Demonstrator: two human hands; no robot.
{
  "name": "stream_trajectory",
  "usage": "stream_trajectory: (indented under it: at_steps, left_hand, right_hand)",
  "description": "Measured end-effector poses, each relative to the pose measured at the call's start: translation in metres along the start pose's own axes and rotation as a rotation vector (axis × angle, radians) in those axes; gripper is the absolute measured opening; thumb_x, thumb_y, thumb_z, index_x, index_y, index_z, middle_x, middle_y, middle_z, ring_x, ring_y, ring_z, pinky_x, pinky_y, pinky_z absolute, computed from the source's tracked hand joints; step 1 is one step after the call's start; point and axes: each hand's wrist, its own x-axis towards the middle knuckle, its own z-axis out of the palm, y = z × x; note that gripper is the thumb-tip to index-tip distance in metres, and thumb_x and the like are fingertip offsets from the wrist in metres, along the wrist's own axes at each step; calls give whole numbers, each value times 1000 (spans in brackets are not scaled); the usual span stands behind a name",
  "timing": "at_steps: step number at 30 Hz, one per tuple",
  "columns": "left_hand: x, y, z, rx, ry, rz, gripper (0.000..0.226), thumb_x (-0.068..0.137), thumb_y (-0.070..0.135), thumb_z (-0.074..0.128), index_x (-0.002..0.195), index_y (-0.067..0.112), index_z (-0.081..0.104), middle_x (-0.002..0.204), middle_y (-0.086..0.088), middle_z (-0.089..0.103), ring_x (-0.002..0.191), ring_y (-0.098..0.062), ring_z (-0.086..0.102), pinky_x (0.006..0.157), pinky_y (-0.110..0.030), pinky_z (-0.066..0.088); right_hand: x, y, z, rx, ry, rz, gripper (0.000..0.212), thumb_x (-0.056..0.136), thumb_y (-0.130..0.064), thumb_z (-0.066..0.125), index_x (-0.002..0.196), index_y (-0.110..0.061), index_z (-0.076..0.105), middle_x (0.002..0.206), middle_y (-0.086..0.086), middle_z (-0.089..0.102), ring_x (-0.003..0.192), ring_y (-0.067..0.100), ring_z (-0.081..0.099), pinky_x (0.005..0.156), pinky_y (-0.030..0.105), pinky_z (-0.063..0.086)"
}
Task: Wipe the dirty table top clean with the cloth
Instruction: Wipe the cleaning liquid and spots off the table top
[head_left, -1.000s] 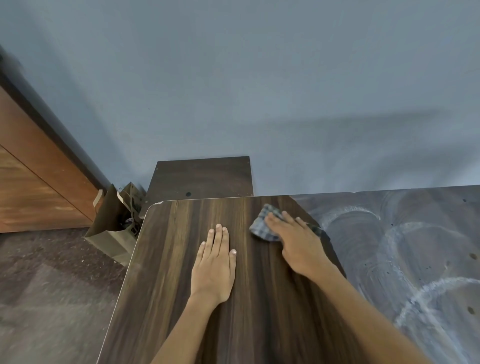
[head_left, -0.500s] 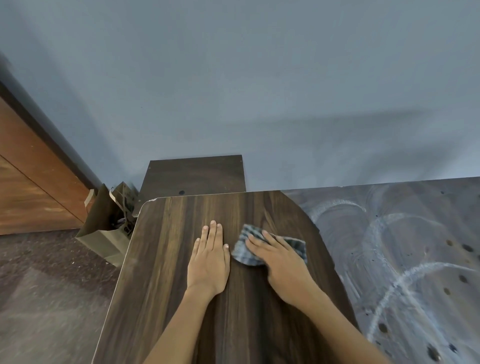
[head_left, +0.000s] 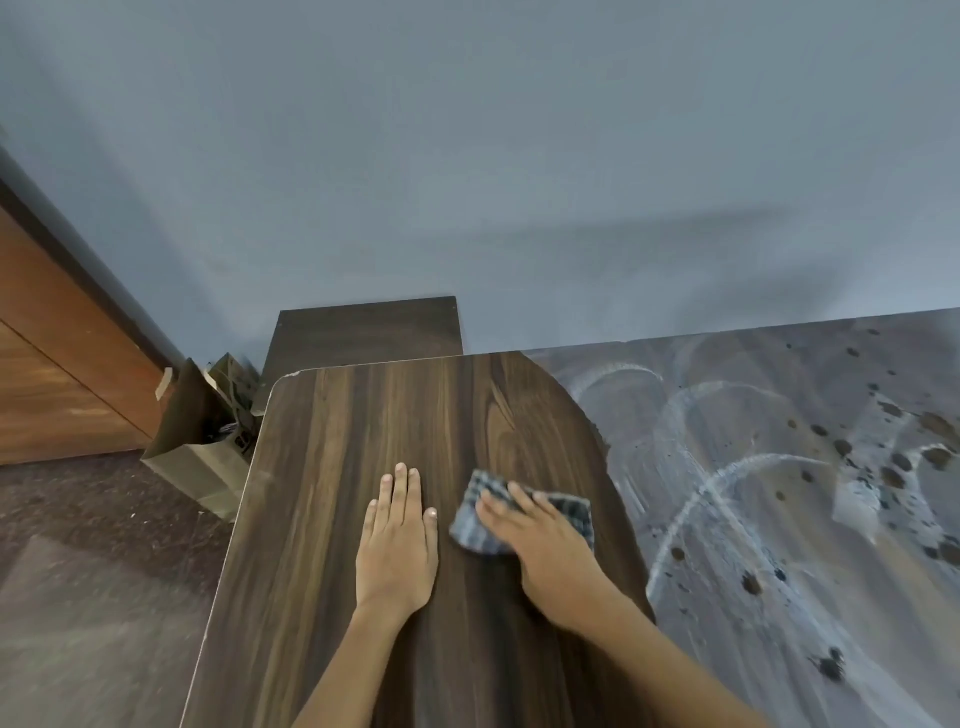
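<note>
The dark wood-grain table top (head_left: 363, 436) fills the lower middle of the view. Its left part shows bare wood; its right part carries a grey-white smeared film with dark spots (head_left: 769, 499). My right hand (head_left: 545, 551) presses flat on a blue-grey checked cloth (head_left: 480, 506) lying on the bare wood, close to the edge of the film. My left hand (head_left: 397, 540) lies flat on the table just left of the cloth, fingers together, holding nothing.
A blue-grey wall runs behind the table. A lower dark wooden board (head_left: 366, 330) stands against it beyond the table's far edge. A brown paper bag (head_left: 202, 441) sits on the floor at the left, beside a wooden cabinet (head_left: 52, 374).
My right hand has dragged the cloth from near the table's far edge toward me and slightly left. The left hand has stayed flat in place.
</note>
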Motion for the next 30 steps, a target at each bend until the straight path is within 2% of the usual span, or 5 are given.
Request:
stream_trajectory:
  at_steps: [4, 10, 19, 26, 30]
  left_hand:
    - [-23, 0, 2, -28, 15, -7, 76, 80, 47, -12, 145, 10, 4, 156, -3, 5, 142, -14, -1, 113, -28, 0]
    - [-66, 9, 5, -29, -11, -35, 78, 78, 47, -16, 144, 9, 0, 156, -4, 0, 141, -14, -6, 113, -29, -2]
    - [-130, 22, 11, -41, -18, -15, 80, 84, 53, -15, 143, 6, 10, 154, -7, 9, 141, -17, 3, 113, -33, 6]
    - [-178, 26, 14, -53, -32, 0, 84, 78, 57, -30, 140, 10, 3, 149, -2, 1, 138, -16, -1, 112, -32, 5]
    - [-199, 31, 13, -61, -61, -14, 84, 79, 57, -29, 139, 8, 4, 149, -3, 3, 138, -17, 0, 112, -33, 7]
  right_hand:
    - [-73, 20, 2, 18, 2, 25, 72, 89, 3, 38, 147, -32, 12, 150, -23, 5, 138, 3, -11, 118, 30, -6]
    - [-40, 35, -15, 1, 157, 377, 67, 92, -5, 44, 149, -23, 13, 157, -6, 11, 145, 23, 5, 117, 35, 6]
    - [-152, -32, 26, 49, -93, -48, 77, 86, 7, 38, 148, -27, 10, 156, -14, 8, 142, 9, -10, 115, 25, -11]
    - [-149, 12, 1, 65, 102, 320, 70, 89, 5, 39, 148, -24, 15, 157, -8, 12, 145, 17, 2, 118, 30, 4]
    - [-141, -29, 16, 107, 64, 300, 73, 88, 9, 39, 148, -24, 16, 157, -7, 10, 145, 21, 3, 117, 34, 3]
